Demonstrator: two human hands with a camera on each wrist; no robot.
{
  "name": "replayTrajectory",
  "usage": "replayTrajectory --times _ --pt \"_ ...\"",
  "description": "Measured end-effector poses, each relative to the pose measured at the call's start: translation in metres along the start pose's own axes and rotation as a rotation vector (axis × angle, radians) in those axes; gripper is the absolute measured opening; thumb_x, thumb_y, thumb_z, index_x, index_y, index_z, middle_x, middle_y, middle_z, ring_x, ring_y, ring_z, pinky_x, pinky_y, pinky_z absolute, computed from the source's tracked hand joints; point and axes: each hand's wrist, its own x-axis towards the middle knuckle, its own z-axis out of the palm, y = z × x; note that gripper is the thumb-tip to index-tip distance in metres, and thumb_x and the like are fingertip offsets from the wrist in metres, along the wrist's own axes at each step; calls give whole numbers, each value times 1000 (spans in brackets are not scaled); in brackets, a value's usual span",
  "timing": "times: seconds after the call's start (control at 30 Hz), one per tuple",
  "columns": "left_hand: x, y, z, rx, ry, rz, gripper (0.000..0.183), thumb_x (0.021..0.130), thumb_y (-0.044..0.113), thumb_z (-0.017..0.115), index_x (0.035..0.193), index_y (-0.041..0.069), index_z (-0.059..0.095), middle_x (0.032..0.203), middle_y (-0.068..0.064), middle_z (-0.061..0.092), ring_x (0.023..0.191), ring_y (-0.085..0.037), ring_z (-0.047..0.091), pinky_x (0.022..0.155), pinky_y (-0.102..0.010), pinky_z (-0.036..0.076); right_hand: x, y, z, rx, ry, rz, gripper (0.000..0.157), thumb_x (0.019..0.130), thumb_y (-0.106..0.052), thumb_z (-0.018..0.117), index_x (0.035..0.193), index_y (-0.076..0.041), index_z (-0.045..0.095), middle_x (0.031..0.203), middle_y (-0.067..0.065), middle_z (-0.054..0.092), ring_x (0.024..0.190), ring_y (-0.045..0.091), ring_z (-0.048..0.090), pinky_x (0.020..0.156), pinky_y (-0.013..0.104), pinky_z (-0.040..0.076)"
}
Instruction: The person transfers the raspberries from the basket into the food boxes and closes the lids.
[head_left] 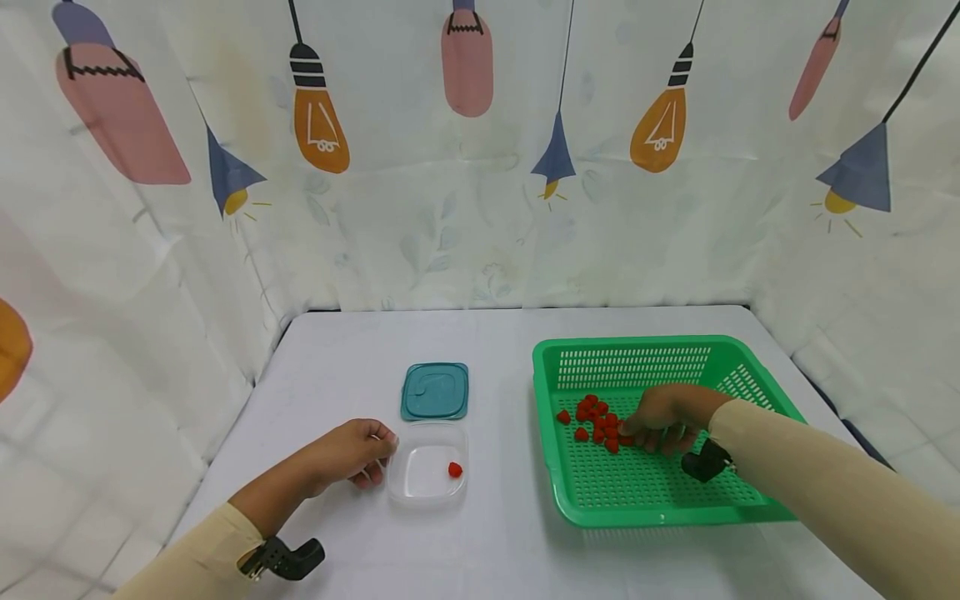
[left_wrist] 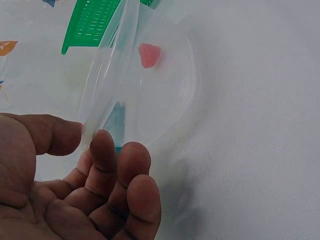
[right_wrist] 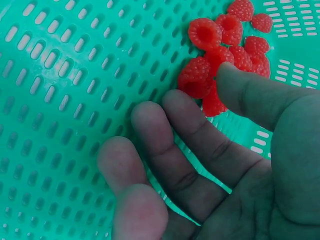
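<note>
My left hand (head_left: 358, 454) is at the left side of a clear plastic container (head_left: 427, 500), pinching its rim between thumb and forefinger. One red raspberry (head_left: 455, 470) lies inside this container; the left wrist view shows the same raspberry (left_wrist: 149, 55) beyond the fingertips. Over in the green basket (head_left: 558, 483), my right hand (head_left: 663, 419) reaches down to a cluster of raspberries (head_left: 597, 423). In the right wrist view, thumb and forefinger are spread around the nearest raspberry (right_wrist: 194, 77), while the other fingers (right_wrist: 155, 125) are loosely bent over the slotted basket floor.
A teal square lid (head_left: 435, 392) lies flat just behind the container. The basket stands on the right of the white-covered table (head_left: 345, 350), its raised rim around the berries. Patterned white cloth (head_left: 465, 217) hangs behind the table and along both sides.
</note>
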Motion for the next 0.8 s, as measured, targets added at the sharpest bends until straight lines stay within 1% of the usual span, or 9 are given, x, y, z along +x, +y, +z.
replayTrajectory --times 0.4,0.57,0.8 --pt "-1 1 1 1 3 -10 21 102 18 59 112 1 62 90 -11 62 76 -26 62 66 -38 53 -3 -1 1 14 6 -1 27 100 -33 64 98 -7 71 94 8 68 82 26 67 69 40 55" --pt "0 0 0 5 2 -13 20 102 18 59 112 1 62 91 -11 62 77 -26 62 67 -38 53 -3 -1 0 3 13 -10 24 100 -30 64 97 -7 71 94 7 68 81 26 67 68 39 54" --pt "-1 1 0 -1 -3 -6 20 103 18 59 112 0 61 90 -12 62 77 -27 62 66 -38 53 -4 -2 -3 -6 15 -18 23 100 -28 63 98 -7 73 93 6 70 81 25 68 67 39 55"
